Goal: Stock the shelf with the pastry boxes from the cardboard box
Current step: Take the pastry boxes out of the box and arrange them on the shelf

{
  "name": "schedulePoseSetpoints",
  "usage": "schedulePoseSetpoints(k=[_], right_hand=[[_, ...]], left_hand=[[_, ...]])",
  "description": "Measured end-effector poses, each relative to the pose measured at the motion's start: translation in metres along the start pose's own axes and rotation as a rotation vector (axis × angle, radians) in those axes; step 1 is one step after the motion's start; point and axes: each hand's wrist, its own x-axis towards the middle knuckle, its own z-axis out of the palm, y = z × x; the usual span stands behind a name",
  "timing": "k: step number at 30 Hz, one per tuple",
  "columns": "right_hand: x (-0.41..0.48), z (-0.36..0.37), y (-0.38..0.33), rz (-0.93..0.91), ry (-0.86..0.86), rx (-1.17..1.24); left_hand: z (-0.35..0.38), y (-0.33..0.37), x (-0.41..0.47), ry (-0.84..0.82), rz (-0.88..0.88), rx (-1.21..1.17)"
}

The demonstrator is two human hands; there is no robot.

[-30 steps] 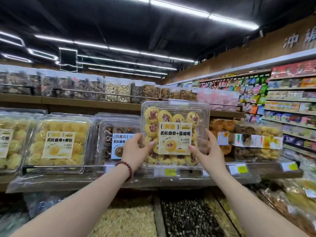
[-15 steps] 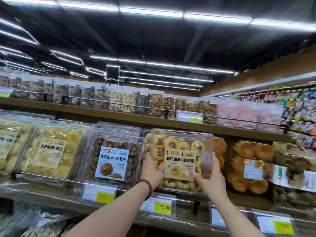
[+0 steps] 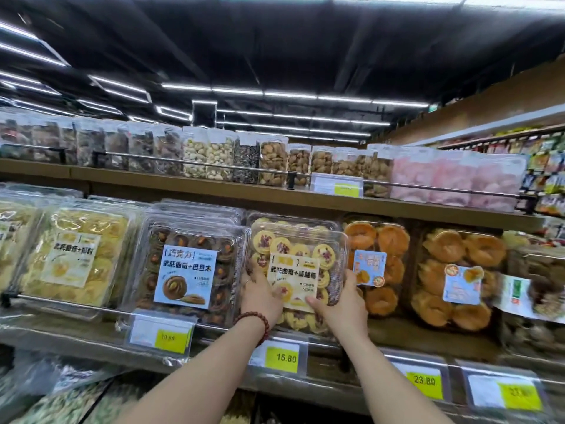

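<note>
A clear plastic pastry box point(image 3: 298, 261) of yellow cookies with red centres and a yellow label stands tilted on the shelf point(image 3: 91, 335), between a chocolate cookie box point(image 3: 189, 264) and a box of orange pastries point(image 3: 379, 264). My left hand point(image 3: 260, 295), with a red bead bracelet on the wrist, grips the box's lower left edge. My right hand point(image 3: 339, 304) holds its lower right corner. Another box of the same cookies shows just behind it. The cardboard box is out of view.
A metal rail point(image 3: 61, 302) runs along the shelf front with yellow price tags point(image 3: 281, 358) below. Pale yellow cookie boxes point(image 3: 73, 252) stand at left. The upper shelf point(image 3: 275, 197) carries tubs of nuts and pink snacks. Bulk bins lie below.
Both hands have pushed the cookie box further in and down onto the shelf, in front of the matching box. The camera has moved closer and tilted up.
</note>
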Motion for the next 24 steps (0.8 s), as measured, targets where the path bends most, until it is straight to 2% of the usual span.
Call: schedulePoseSetpoints(k=[5,9,12,15,17,19,24], right_hand=[[-0.002,0.01,-0.003,0.059,-0.011,-0.059],[-0.007,0.005,-0.006,0.103,-0.063,-0.255],[-0.016,-0.008,-0.007,0.093,-0.092,-0.388],[-0.025,-0.021,-0.01,0.031,0.018,-0.437],[-0.033,-0.026,-0.019,-0.026,0.055,-0.395],[-0.045,-0.025,-0.035,-0.106,0.019,-0.325],[-0.096,-0.011,-0.087,-0.302,-0.085,-0.154]], left_hand=[[0.001,-0.007,-0.003,-0.053,0.017,0.143],[-0.005,-0.006,-0.012,-0.153,-0.002,0.223],[-0.012,-0.006,-0.018,-0.209,0.004,0.196],[-0.022,-0.005,-0.029,-0.165,0.086,0.078],[-0.033,-0.002,-0.041,-0.118,0.166,0.079],[-0.048,0.001,-0.055,-0.088,0.231,0.052],[-0.113,-0.019,-0.097,-0.054,0.255,-0.065]])
